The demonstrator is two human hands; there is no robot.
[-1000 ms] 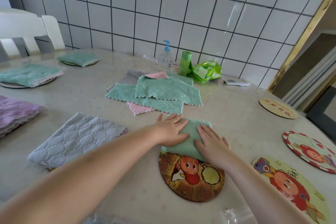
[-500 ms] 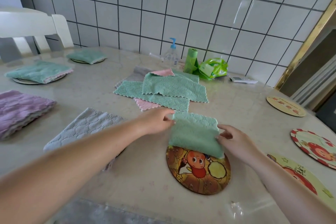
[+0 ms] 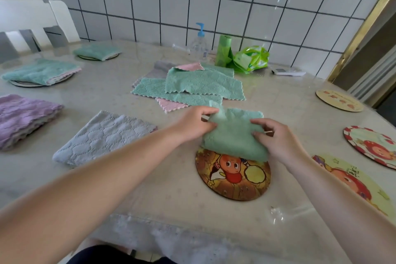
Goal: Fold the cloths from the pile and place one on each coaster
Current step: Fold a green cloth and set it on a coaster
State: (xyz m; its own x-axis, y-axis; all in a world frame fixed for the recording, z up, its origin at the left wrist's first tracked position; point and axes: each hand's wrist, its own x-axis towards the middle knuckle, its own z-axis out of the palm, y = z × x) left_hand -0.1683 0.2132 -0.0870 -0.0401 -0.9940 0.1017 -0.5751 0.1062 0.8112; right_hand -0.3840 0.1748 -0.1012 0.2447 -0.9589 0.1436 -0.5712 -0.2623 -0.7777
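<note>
Both hands, left hand (image 3: 192, 125) and right hand (image 3: 276, 141), are pinching the folded green cloth (image 3: 233, 135); it should be centred squarely over the cartoon coaster (image 3: 233, 178).

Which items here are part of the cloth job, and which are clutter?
Job: green cloth in both hands, cartoon coaster beneath, cloth pile, three bare coasters at right.
Clutter: pump bottle, green bag roll, white chair.

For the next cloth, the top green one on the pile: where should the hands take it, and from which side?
Judging by its pose, pinch the two near corners of the top green cloth, coming from the person's side: its near zigzag edge lies free over the pile, while a pink cloth overlaps its far corner.
</note>
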